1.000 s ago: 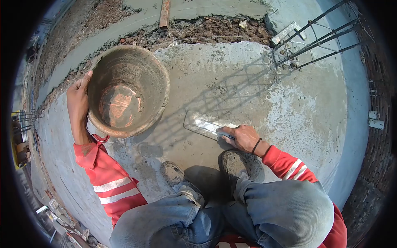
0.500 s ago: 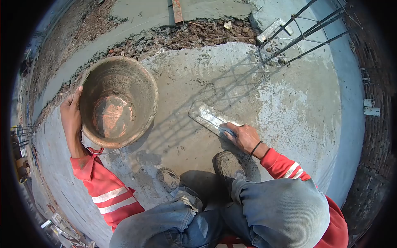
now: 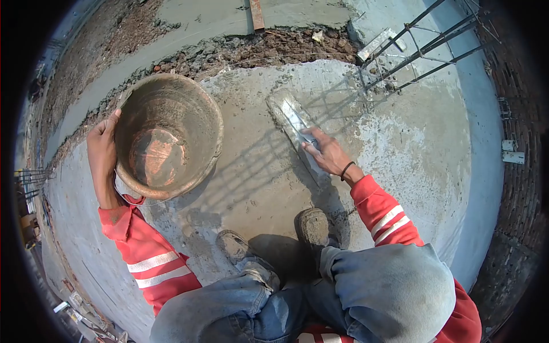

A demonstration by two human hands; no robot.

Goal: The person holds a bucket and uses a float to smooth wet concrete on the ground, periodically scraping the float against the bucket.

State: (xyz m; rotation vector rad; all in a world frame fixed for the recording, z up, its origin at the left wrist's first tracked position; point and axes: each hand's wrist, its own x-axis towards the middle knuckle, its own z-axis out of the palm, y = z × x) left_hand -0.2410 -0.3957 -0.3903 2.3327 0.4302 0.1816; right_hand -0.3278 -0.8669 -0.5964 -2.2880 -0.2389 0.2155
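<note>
My left hand (image 3: 104,146) grips the left rim of a round, mortar-stained bucket (image 3: 200,123), which is tilted so its inside shows a reddish bottom with grey residue. In my right hand (image 3: 327,150) is the handle of a long flat metal trowel (image 3: 284,111). The trowel lies over the grey concrete surface (image 3: 246,188), its far end pointing up and slightly left. Its lower end is partly in shadow. A thin wire handle hangs below the bucket.
Steel rebar (image 3: 426,48) juts out at the upper right beside a pale block (image 3: 374,46). A strip of rubble (image 3: 274,47) crosses behind the concrete, with a rusty metal bar (image 3: 256,16) beyond. My shoes (image 3: 313,228) rest on the slab. A brick wall (image 3: 520,154) stands far right.
My right hand has moved the trowel upward over the concrete, and the trowel has turned to a steeper angle. My left hand still holds the bucket.
</note>
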